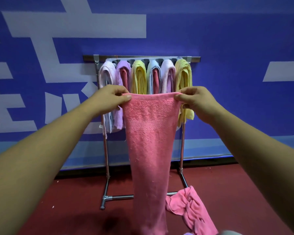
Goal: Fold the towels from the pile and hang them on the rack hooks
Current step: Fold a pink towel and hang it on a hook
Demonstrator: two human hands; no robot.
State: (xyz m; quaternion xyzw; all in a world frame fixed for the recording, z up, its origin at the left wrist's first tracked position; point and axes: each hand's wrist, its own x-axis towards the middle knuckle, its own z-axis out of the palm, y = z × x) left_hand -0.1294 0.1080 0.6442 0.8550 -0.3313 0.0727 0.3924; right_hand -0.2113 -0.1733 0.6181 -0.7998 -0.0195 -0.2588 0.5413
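Left hand (111, 97): grip pinched on the top left corner of the pink towel (149, 143), thumb in front.
Right hand (196, 99): grip pinched on the top right corner, level with the left.
Pink towel: held up by its top hem, stretched between both hands, hanging long and narrowing toward the floor, in front of the rack (107, 158).
Rack: metal frame against the blue wall (227, 39); six folded towels (138, 77) hang in a row from its hooks.
Floor (66, 200): dark red; a crumpled pink towel (190, 206) lies beside the rack's right foot.
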